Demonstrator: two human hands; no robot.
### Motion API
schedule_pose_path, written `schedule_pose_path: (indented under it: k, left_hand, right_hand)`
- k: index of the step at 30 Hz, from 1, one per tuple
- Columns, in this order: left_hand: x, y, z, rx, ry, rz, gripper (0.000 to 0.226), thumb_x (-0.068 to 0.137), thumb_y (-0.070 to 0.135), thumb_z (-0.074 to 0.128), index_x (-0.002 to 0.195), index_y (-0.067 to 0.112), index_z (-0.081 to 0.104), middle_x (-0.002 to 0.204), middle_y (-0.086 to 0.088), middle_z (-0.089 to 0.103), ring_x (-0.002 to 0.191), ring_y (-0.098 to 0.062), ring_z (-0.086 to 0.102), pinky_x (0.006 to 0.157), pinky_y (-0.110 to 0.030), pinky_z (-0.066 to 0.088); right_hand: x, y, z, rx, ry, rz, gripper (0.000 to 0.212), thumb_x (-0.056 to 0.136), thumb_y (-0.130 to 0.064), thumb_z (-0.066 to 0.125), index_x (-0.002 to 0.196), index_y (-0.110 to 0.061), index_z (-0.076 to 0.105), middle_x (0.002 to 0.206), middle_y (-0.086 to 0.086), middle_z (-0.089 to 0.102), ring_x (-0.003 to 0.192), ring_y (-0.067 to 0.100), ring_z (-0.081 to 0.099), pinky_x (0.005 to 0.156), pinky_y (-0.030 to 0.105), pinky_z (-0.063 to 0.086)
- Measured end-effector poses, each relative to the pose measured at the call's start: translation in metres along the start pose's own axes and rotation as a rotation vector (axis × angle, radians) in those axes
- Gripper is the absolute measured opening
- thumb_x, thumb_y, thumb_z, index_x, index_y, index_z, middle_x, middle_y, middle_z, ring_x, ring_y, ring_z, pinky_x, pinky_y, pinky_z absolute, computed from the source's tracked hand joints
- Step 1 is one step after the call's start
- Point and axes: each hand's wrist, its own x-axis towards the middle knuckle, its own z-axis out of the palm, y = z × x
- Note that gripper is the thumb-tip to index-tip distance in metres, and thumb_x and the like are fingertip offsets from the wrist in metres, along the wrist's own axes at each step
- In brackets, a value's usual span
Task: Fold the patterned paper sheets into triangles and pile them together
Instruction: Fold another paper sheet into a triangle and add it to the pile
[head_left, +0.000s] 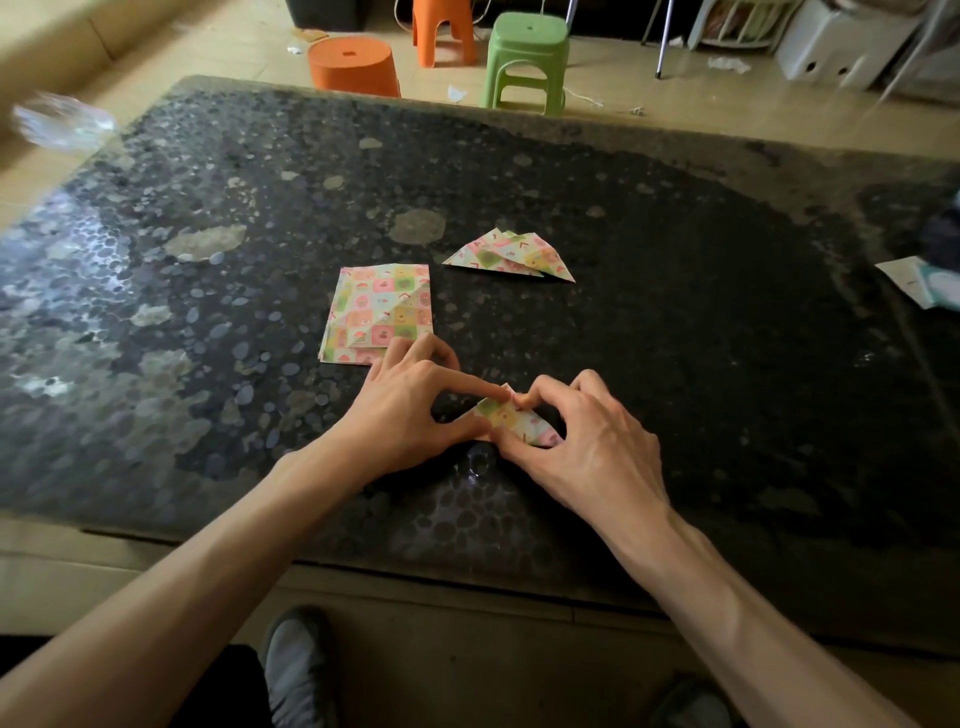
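A small folded triangle of patterned paper (511, 422) lies on the dark table near its front edge, between my two hands. My left hand (410, 408) pinches its left part, index fingertip on the top corner and thumb at the lower edge. My right hand (587, 441) pinches its right part with curled fingers and thumb. A stack of flat patterned square sheets (376, 312) sits just behind my left hand. Farther back and to the right lies a pile of folded triangles (511, 255).
The dark pebble-patterned table (675, 338) spreads wide on all sides. White paper packets (922, 283) lie at its right edge. Orange stools (356, 65) and a green stool (527, 62) stand on the floor beyond the far edge. My shoes show below the near edge.
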Motion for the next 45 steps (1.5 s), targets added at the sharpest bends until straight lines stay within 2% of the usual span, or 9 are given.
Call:
schedule_pose_path:
  k: [12,16,21,29,32,34,37,40,45]
  left_hand:
    - [-0.002,0.000,-0.006,0.032,-0.065,0.018,0.041,0.080,0.074,0.053,0.121,0.074,0.051,0.114,0.013,0.038,0.114,-0.014,0.032,0.100,-0.032,0.027]
    - [0.000,-0.001,-0.015,0.080,-0.131,0.040,0.052,0.075,0.080,0.045,0.126,0.072,0.051,0.116,0.015,0.035,0.112,-0.010,0.027,0.100,-0.031,0.028]
    - [0.001,-0.006,-0.023,0.096,-0.205,0.056,0.046,0.087,0.063,0.063,0.129,0.074,0.047,0.120,0.014,0.034,0.116,-0.011,0.025,0.108,-0.034,0.028]
    - [0.001,-0.012,-0.036,0.043,-0.301,0.033,0.056,0.090,0.045,0.072,0.124,0.079,0.044,0.124,0.014,0.031,0.124,-0.014,0.025,0.115,-0.041,0.029]
    - [-0.001,-0.015,-0.041,0.061,-0.339,0.044,0.059,0.090,0.042,0.073,0.125,0.079,0.043,0.126,0.013,0.031,0.125,-0.015,0.025,0.117,-0.039,0.028]
    - [-0.002,-0.017,-0.041,0.038,-0.353,0.049,0.051,0.089,0.051,0.070,0.125,0.078,0.046,0.125,0.014,0.032,0.125,-0.015,0.026,0.116,-0.039,0.029]
    - [-0.002,-0.017,-0.033,-0.051,-0.237,0.039,0.033,0.087,0.064,0.058,0.119,0.069,0.060,0.114,0.014,0.040,0.117,-0.015,0.036,0.109,-0.040,0.037]
    - [-0.001,-0.012,-0.019,-0.089,-0.078,0.030,0.028,0.085,0.055,0.072,0.113,0.056,0.069,0.107,0.015,0.047,0.102,-0.005,0.048,0.092,-0.038,0.050]
    - [-0.002,-0.015,-0.017,-0.023,-0.064,0.002,0.037,0.079,0.055,0.079,0.109,0.043,0.060,0.106,0.015,0.047,0.103,-0.008,0.047,0.074,-0.023,0.040]
  right_hand:
    - [0.000,-0.002,0.000,0.018,-0.011,0.019,0.051,0.076,-0.084,0.061,0.105,-0.044,0.049,0.099,-0.012,0.041,0.093,0.009,0.052,0.068,0.031,0.048]
    - [0.001,-0.004,-0.002,0.014,-0.041,0.030,0.051,0.076,-0.084,0.061,0.105,-0.044,0.048,0.100,-0.012,0.041,0.093,0.009,0.051,0.066,0.030,0.043]
    - [0.001,-0.004,-0.002,0.016,-0.043,0.026,0.050,0.077,-0.083,0.062,0.105,-0.044,0.048,0.101,-0.012,0.041,0.092,0.009,0.051,0.066,0.030,0.044]
    - [0.002,-0.003,-0.001,0.008,-0.049,0.035,0.050,0.077,-0.082,0.063,0.106,-0.044,0.047,0.101,-0.011,0.041,0.092,0.009,0.051,0.065,0.030,0.042]
    - [0.003,-0.003,-0.001,0.007,-0.054,0.043,0.049,0.077,-0.082,0.063,0.105,-0.045,0.047,0.101,-0.012,0.040,0.092,0.009,0.050,0.066,0.030,0.043]
    - [0.003,-0.004,-0.002,0.014,-0.053,0.042,0.048,0.077,-0.081,0.063,0.104,-0.045,0.047,0.100,-0.012,0.040,0.092,0.009,0.051,0.065,0.030,0.042]
    - [0.003,-0.005,-0.003,0.024,-0.059,0.046,0.048,0.077,-0.080,0.064,0.105,-0.045,0.047,0.101,-0.012,0.040,0.092,0.010,0.051,0.065,0.030,0.041]
    - [0.003,-0.005,-0.003,0.026,-0.063,0.048,0.050,0.076,-0.082,0.063,0.105,-0.045,0.047,0.101,-0.011,0.041,0.092,0.010,0.051,0.066,0.031,0.041]
    - [0.003,-0.005,-0.005,0.032,-0.082,0.049,0.049,0.077,-0.082,0.063,0.106,-0.046,0.047,0.102,-0.012,0.040,0.092,0.009,0.050,0.067,0.031,0.041]
